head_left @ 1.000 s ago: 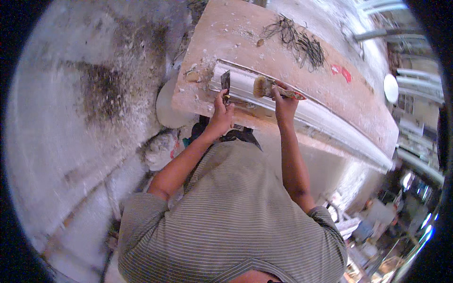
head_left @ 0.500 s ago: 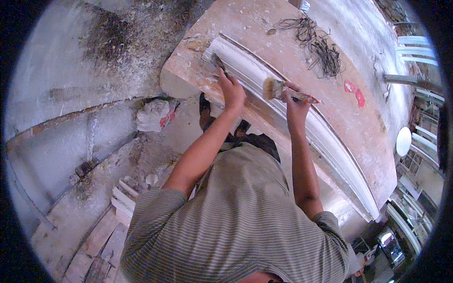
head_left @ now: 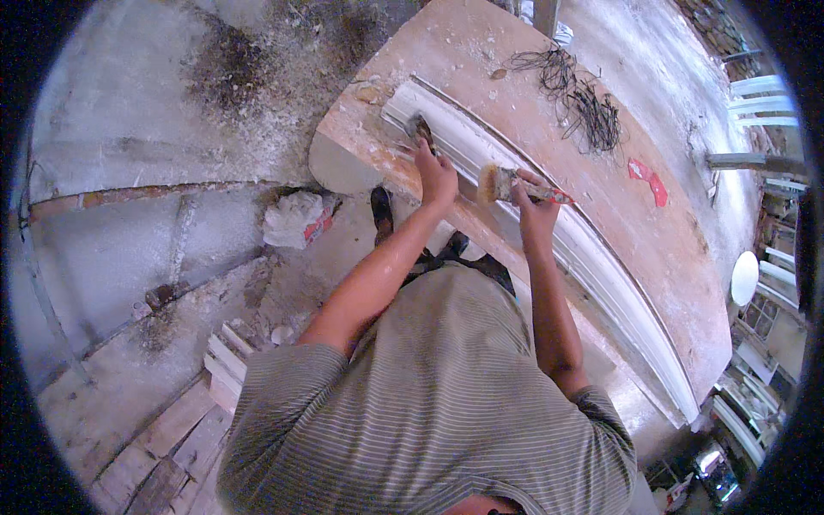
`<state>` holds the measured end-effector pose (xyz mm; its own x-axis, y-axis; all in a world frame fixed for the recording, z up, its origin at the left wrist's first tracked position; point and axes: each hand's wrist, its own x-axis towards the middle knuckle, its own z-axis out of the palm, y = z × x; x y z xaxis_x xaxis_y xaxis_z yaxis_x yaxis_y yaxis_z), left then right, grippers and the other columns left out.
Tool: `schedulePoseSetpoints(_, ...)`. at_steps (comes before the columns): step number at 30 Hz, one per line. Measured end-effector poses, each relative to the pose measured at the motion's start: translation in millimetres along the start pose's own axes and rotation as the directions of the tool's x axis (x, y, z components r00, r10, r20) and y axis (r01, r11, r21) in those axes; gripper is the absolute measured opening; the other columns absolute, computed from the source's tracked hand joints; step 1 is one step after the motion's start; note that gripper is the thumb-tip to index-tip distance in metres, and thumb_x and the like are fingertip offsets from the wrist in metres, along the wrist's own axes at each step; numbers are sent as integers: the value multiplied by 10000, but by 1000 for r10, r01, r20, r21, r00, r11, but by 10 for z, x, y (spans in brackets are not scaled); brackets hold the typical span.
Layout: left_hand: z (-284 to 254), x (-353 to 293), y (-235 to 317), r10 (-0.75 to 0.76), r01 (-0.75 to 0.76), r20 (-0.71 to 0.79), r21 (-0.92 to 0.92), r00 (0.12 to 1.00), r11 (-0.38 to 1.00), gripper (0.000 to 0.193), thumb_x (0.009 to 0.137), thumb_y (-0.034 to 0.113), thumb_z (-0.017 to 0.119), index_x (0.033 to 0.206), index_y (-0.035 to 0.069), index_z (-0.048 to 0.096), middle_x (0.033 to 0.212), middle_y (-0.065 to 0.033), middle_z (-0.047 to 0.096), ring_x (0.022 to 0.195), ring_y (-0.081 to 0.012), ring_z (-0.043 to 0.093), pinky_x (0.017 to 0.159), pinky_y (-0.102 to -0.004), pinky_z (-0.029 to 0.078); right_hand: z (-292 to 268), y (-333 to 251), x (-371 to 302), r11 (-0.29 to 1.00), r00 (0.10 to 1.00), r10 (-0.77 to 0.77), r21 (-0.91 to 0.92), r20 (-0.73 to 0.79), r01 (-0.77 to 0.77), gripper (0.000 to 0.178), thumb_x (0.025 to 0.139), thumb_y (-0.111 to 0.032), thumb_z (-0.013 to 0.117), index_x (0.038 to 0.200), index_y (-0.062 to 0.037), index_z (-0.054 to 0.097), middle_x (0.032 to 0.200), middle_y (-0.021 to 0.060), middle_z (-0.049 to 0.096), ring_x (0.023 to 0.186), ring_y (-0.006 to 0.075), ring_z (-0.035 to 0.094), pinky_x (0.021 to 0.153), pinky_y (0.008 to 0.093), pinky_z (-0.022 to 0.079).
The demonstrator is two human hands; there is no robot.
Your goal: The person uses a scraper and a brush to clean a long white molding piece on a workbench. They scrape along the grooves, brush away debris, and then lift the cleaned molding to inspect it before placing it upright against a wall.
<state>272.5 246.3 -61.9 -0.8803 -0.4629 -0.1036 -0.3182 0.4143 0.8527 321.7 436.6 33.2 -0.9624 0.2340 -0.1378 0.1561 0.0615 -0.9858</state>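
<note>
A long white plaster moulding (head_left: 592,262) with lengthwise ridges lies along the near side of a worktable (head_left: 639,236). My left hand (head_left: 438,178) is closed round a small dark-bladed scraper (head_left: 422,130). Its blade sits over the moulding close to the far-left end; whether it presses on the surface I cannot tell. My right hand (head_left: 536,210) grips a wide paintbrush (head_left: 505,184) with its pale bristles pointing left. The brush is held over the middle stretch of the moulding, and its red-marked handle end sticks out to the right of my fingers.
Behind the moulding lie a tangle of dark wire or fibre (head_left: 592,118) and a red scrap (head_left: 648,180). On the floor to the left are a whitish bag (head_left: 294,217) and stacked pale blocks (head_left: 227,365). A post (head_left: 545,15) stands beyond the table's far edge.
The view has shifted, so the table appears slightly lower and to the right. The scraper has moved a little along the moulding from its far-left end. Both hands keep their hold.
</note>
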Motion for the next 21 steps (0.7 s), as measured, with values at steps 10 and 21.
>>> schedulePoseSetpoints(10,-268,104,261,-145,180,192,-181,971,967,613,962,125,440,1494,-52,192,1544,-258,255,1422,-383,284,1176,-383,244,138,-42,-186,996,993,81,53,-91,-77,268,880,-109,688,1113,23,673,895,57,680,799,111,623,701,271,508)
schedulePoseSetpoints(21,-1525,896,360,-304,507,496,-348,813,789,532,941,208,591,1430,197,383,801,-5,523,567,-84,459,419,-229,340,191,127,-9,983,995,72,174,-67,-59,256,892,-163,703,1090,-1,691,942,68,699,821,156,658,775,290,543)
